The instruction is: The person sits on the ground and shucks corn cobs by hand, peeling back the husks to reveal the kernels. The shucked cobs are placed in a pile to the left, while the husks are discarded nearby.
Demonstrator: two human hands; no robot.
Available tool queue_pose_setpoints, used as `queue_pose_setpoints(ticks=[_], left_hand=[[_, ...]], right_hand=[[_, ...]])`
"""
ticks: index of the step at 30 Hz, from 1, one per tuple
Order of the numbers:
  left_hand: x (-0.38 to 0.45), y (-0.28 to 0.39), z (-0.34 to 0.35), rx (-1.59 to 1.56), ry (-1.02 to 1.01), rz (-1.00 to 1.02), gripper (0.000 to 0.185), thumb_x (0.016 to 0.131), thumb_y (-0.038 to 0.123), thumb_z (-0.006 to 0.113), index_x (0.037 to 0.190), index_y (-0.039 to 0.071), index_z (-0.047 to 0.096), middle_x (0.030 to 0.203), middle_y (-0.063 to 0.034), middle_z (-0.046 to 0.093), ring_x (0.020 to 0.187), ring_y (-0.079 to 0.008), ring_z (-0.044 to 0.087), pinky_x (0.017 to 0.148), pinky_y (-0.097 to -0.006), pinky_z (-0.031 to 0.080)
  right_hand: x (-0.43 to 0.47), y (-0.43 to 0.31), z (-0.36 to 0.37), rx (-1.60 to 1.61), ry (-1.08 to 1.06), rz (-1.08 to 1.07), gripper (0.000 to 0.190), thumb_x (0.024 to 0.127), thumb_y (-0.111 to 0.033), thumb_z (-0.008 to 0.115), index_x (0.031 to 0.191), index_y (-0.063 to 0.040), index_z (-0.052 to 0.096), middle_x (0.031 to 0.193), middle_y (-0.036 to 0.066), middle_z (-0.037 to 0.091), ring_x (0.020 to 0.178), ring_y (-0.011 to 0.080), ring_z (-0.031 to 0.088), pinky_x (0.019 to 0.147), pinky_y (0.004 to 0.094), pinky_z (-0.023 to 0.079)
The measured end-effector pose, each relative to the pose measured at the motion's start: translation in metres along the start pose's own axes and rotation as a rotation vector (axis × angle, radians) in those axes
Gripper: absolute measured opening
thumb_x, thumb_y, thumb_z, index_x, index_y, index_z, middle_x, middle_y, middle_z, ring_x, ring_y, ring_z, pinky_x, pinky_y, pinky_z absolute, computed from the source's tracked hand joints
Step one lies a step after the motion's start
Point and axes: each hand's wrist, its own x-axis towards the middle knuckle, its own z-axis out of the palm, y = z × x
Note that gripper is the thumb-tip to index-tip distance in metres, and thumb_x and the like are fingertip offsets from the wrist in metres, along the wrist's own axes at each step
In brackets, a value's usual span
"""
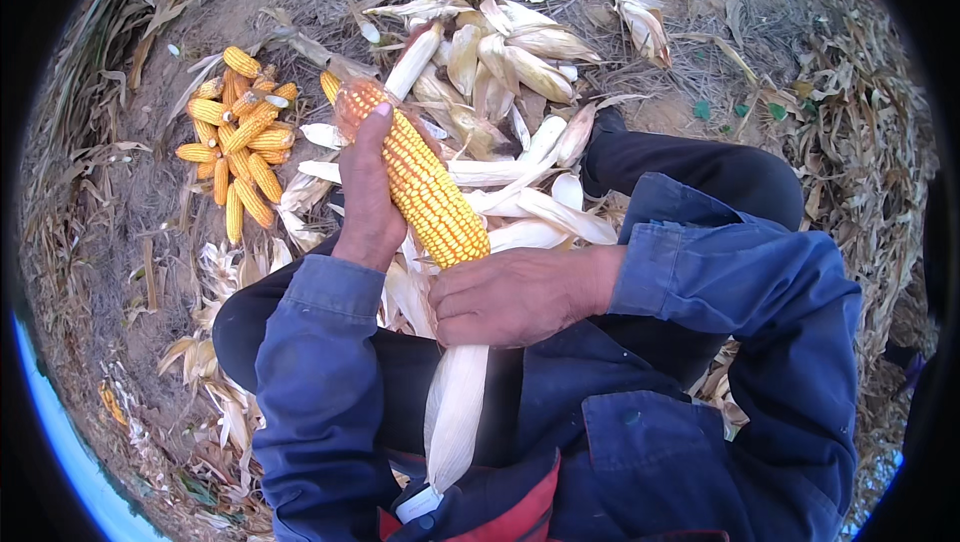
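Note:
My left hand (371, 185) grips an ear of corn (431, 193) by its upper end, the thumb pressed on the kernels near reddish silk. The yellow kernels are bare along most of its length, and the ear slants down to the right. At its lower end my right hand (510, 298) is closed around the base and the husk (456, 414), which hangs down over my lap. The base of the ear is hidden by the fingers. Another yellow ear (329, 87) shows just behind the silk.
A pile of husked corn ears (251, 125) lies on the soil at the left. Pale loose husks (525, 61) cover the ground ahead and between my bent legs. Dry stalks (862, 167) lie along the right, more at the upper left. A single ear (112, 402) lies at lower left.

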Motion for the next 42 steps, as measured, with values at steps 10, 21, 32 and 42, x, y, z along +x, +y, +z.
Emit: queue_pose_setpoints(ticks=[10,21,32,42], left_hand=[[0.008,-0.009,-0.017,-0.215,-0.04,-0.078,0.036,0.097,0.044,0.054,0.102,0.009,0.057,0.085,-0.0084,0.064,0.075,-0.0213,0.065,0.072,-0.0394,0.057],[0.014,-0.002,-0.012,-0.343,-0.009,0.012,0.045,0.098,0.044,0.049,0.123,0.007,0.051,0.116,-0.0115,0.063,0.109,-0.0259,0.063,0.097,-0.043,0.05],[0.004,0.002,-0.002,-0.256,-0.075,0.083,0.036,0.098,0.04,0.052,0.118,0.01,0.053,0.112,-0.0081,0.064,0.107,-0.0229,0.063,0.097,-0.04,0.05],[0.003,0.019,0.01,-0.132,-0.025,0.027,0.04,0.096,0.037,0.054,0.112,0.0,0.056,0.097,-0.0136,0.068,0.085,-0.0235,0.069,0.076,-0.038,0.058]], right_hand=[[0.019,-0.013,-0.028,0.577,0.581,0.424,0.029,0.106,-0.027,0.045,0.103,0.0,0.056,0.077,0.006,0.056,0.069,0.0179,0.055,0.064,0.0331,0.046],[0.032,-0.013,-0.059,1.0,0.767,0.443,0.032,0.104,-0.029,0.043,0.089,-0.004,0.055,0.063,-0.001,0.043,0.053,0.0068,0.04,0.048,0.0245,0.036],[0.038,-0.019,-0.068,1.258,0.846,0.481,0.021,0.098,-0.02,0.041,0.088,-0.003,0.049,0.059,0.002,0.041,0.046,0.0093,0.036,0.041,0.0283,0.03],[0.037,-0.021,-0.05,0.67,0.721,0.553,0.033,0.104,-0.025,0.043,0.094,0.003,0.058,0.064,0.012,0.057,0.056,0.023,0.057,0.055,0.0383,0.046]])
